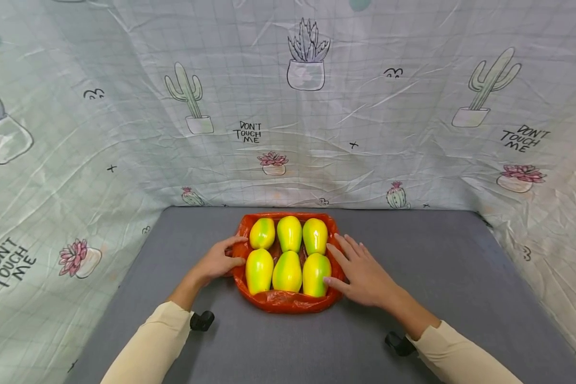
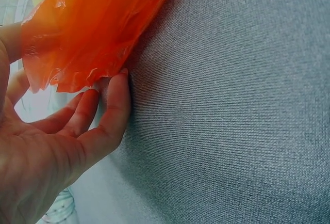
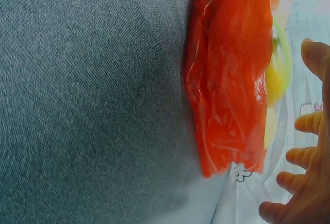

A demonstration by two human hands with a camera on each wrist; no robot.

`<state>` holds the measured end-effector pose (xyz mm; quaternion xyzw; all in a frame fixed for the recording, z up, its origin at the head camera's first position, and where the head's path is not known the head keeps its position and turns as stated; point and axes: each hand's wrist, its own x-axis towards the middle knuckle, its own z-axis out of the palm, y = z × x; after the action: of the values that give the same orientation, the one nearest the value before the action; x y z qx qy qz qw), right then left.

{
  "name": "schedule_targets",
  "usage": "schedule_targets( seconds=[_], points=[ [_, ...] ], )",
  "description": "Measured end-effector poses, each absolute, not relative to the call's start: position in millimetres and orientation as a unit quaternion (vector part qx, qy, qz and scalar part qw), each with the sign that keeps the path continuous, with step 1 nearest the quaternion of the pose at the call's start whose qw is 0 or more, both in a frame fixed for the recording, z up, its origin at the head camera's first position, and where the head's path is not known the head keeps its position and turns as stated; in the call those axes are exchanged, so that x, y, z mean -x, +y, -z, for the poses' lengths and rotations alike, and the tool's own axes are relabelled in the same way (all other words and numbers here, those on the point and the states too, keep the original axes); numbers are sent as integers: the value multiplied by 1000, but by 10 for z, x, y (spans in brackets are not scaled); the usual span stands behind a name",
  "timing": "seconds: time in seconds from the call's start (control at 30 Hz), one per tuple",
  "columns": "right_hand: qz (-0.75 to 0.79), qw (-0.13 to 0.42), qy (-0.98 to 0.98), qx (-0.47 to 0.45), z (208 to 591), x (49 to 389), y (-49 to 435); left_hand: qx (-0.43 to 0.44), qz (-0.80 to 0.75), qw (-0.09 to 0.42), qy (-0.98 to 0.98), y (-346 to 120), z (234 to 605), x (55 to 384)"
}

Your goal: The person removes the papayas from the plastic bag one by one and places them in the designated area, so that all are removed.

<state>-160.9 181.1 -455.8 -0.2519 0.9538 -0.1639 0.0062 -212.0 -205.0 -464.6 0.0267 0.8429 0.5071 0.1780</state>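
Observation:
A red plastic bag, its rim spread wide, holds several yellow-green mangoes in two rows. At the bag's left edge, my left hand has its thumb over the plastic and its other fingers low against the edge. The left wrist view shows those curled fingers right at the crinkled plastic, close to the table. My right hand hovers along the right rim with fingers spread, its thumb near the front right mango. In the right wrist view those spread fingers stand apart from the bag's side.
A grey cloth-covered table lies under everything. Behind it and along both sides hangs a pale curtain printed with cacti. Black wrist devices sit at both cuffs.

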Motion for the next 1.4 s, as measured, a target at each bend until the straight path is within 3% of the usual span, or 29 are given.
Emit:
schedule_targets(
  seconds=[0.57, 1.4],
  points=[
    [181, 21, 948, 260, 4597, 1615, 1729, -30, -475, 159, 865, -2054, 4696, 2125],
    [202, 29, 942, 266, 4685, 1592, 1571, -20, -497, 184, 848, -2092, 4650, 2097]
  ],
)
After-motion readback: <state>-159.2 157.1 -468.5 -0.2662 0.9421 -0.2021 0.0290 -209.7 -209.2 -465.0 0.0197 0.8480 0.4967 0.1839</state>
